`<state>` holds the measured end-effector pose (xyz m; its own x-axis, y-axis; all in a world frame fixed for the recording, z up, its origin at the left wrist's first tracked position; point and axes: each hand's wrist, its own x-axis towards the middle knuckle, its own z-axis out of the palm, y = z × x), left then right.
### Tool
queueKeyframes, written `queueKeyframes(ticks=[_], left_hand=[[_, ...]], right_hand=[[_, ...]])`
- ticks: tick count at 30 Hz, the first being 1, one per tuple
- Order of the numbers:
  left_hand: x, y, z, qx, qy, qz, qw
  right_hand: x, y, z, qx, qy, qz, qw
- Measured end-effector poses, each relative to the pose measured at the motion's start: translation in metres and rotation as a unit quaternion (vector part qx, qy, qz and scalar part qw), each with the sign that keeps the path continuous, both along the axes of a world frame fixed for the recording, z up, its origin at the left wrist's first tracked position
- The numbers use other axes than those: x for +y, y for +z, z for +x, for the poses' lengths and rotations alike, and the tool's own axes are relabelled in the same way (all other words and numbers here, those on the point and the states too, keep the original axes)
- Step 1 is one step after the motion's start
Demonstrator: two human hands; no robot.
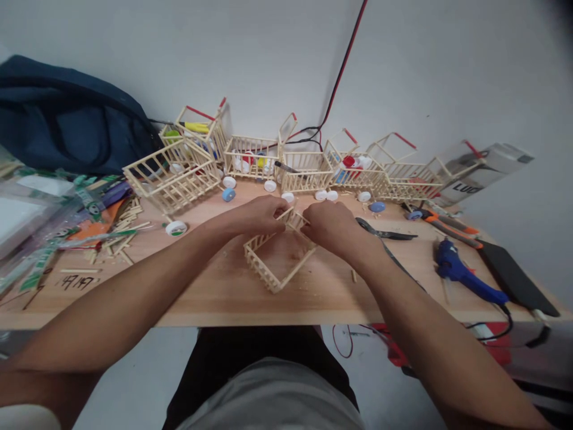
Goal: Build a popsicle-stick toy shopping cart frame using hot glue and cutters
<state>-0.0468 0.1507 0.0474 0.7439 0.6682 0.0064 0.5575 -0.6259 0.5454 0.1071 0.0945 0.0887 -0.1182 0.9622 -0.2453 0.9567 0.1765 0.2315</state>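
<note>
Forearms (147,280) over front edge of desk (215,301), pinches far end of stick frame (260,269) with both hands (265,216) (335,227), probably for steadiness.

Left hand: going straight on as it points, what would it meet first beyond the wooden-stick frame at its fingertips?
Probably the right hand, across the frame's far corner, though depth is unclear.
</note>
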Motion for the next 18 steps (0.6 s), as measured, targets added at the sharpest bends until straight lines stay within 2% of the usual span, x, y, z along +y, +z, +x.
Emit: queueKeyframes(ticks=[9,18], left_hand=[[0.0010,-0.0047,-0.0003,0.009,-0.006,0.020,1.000],[-0.0040,-0.0002,-0.0018,0.040,-0.021,0.041,0.998]], right_hand=[[-0.0001,0.0002,-0.0019,-0.010,-0.003,-0.002,1.000],[-0.0019,-0.0019,-0.0008,-0.009,-0.005,-0.001,1.000]])
